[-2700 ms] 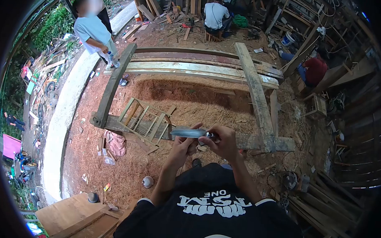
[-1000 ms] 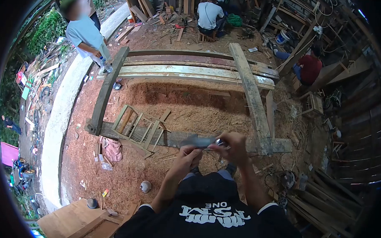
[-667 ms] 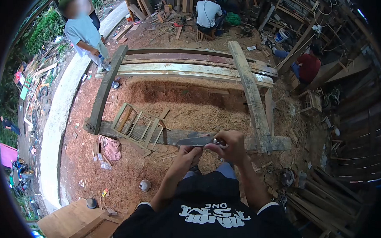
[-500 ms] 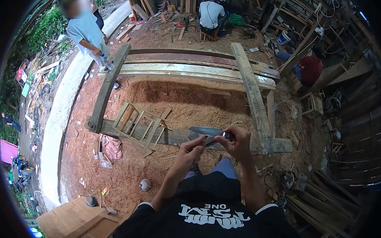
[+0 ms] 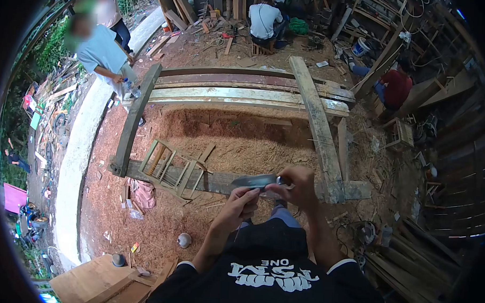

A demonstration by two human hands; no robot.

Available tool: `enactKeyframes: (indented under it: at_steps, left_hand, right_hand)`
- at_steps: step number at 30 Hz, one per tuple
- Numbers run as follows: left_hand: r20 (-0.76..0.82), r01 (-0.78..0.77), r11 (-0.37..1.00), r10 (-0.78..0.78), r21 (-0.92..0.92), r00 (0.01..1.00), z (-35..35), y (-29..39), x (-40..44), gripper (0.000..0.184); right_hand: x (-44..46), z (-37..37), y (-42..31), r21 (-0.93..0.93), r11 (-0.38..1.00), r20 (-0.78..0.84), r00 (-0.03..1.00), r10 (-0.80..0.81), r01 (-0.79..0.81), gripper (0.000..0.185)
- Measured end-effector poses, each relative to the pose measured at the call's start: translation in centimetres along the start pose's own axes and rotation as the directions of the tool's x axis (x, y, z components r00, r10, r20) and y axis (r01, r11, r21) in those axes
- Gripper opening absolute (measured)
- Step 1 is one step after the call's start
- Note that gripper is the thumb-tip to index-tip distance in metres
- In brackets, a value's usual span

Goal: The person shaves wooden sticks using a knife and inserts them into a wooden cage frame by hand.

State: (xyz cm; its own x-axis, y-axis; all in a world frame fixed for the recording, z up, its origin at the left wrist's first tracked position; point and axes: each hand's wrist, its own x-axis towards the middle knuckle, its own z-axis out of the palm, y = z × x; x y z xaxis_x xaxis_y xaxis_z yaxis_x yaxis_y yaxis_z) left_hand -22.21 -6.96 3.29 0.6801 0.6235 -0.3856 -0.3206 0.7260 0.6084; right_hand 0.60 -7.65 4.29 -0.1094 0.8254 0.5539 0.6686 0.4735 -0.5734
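A knife [image 5: 252, 181] with a broad grey blade is held out in front of my body, its tip pointing left. My right hand [image 5: 299, 186] is closed around its handle. Just under the blade, my left hand [image 5: 239, 204] is closed, with thumb and fingertips pinched close to the lower edge. Something small may sit between those fingertips, but I cannot make it out. Beyond the blade lies a dark wooden beam [image 5: 217, 182], low across the frame. A small slatted wooden frame [image 5: 172, 168] leans on that beam to the left of my hands.
Crossbeams [image 5: 315, 127] carry long planks [image 5: 228, 93] farther off. Wood shavings cover the ground. A person in light blue [image 5: 101, 53] stands at upper left holding a bottle; others sit at the back. Stacked boards [image 5: 409, 264] lie at lower right, a wooden panel [image 5: 88, 279] at lower left.
The knife and both hands have moved slightly left, and the blade is tilted a little differently. A person at upper left has come further into view.
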Motion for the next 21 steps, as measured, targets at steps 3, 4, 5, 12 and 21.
enactKeyframes:
  at_steps: [3, 4, 5, 12, 21]
  left_hand:
    - [-0.103, -0.049, 0.999, 0.05, 0.012, 0.993, 3.0, 1.0, 0.8, 0.015]
    - [-0.089, -0.065, 0.998, 0.067, 0.027, 0.994, 3.5, 0.9, 1.6, 0.014]
    - [-0.075, -0.079, 0.996, 0.082, 0.041, 0.994, 3.8, 0.6, 2.3, 0.014]
    - [-0.013, -0.271, 0.954, 0.275, 0.13, 0.961, 5.8, -1.7, 9.9, 0.013]
    - [-0.059, -0.274, 0.953, 0.284, 0.132, 0.957, 10.0, -3.0, 16.2, 0.028]
  right_hand:
    - [0.8, -2.6, 2.9, 0.022, 0.985, -0.123, 0.978, 0.171, -0.17, 0.047]
    - [1.0, -3.2, 3.3, 0.009, 0.987, -0.095, 0.983, 0.159, -0.159, 0.046]
    - [1.3, -4.1, 3.4, -0.004, 0.989, -0.066, 0.987, 0.148, -0.148, 0.045]
    - [1.7, -6.7, 6.2, 0.098, 0.981, 0.023, 0.986, 0.164, -0.166, 0.045]
    - [1.4, -11.1, 11.4, 0.108, 0.978, 0.033, 0.984, 0.176, -0.178, 0.048]
